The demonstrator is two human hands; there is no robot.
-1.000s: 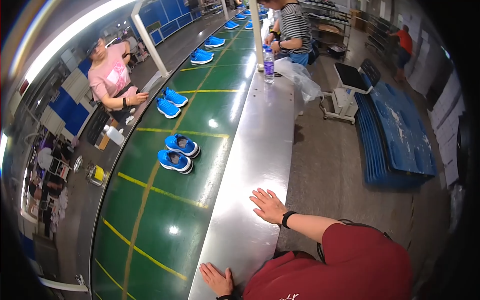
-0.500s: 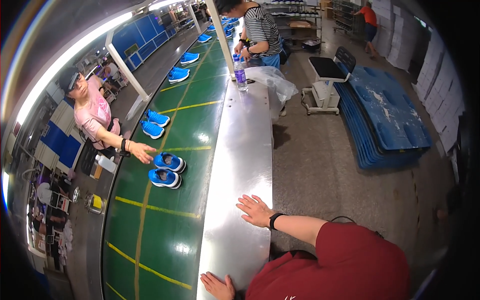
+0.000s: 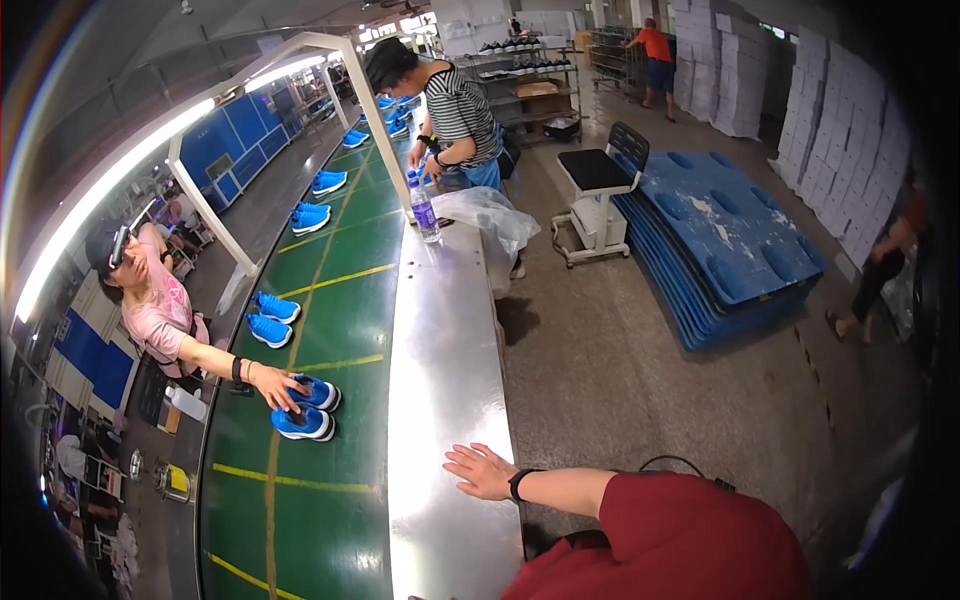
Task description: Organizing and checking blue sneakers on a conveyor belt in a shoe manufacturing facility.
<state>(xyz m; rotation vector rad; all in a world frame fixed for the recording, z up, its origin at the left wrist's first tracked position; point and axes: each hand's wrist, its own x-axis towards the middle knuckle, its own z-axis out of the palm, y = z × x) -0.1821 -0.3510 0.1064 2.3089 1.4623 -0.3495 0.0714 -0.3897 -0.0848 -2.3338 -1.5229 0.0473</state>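
Note:
My right hand point(image 3: 482, 472), with a dark band at the wrist, lies flat on the metal ledge point(image 3: 445, 350) beside the conveyor belt. Its fingers are spread and nothing is in them. Of my left hand only a sliver shows at the lower edge, so its fingers are hidden. Across the green belt point(image 3: 335, 420), a co-worker's hand point(image 3: 276, 385) reaches onto a pair of blue shoes with white soles point(image 3: 305, 424). Another blue pair point(image 3: 270, 330) stands farther up the belt, with several more beyond.
A water bottle point(image 3: 424, 210) and a clear plastic bag point(image 3: 490, 215) sit along the ledge near a white post. A person in a striped shirt point(image 3: 465, 112) works beyond. To the right are a black-seated chair point(image 3: 597, 172) and stacked blue pallets point(image 3: 720, 230).
The view has swung up and right. The co-worker's hand has come down onto the near shoes. My left hand has mostly slipped out at the lower edge; my right hand still rests flat.

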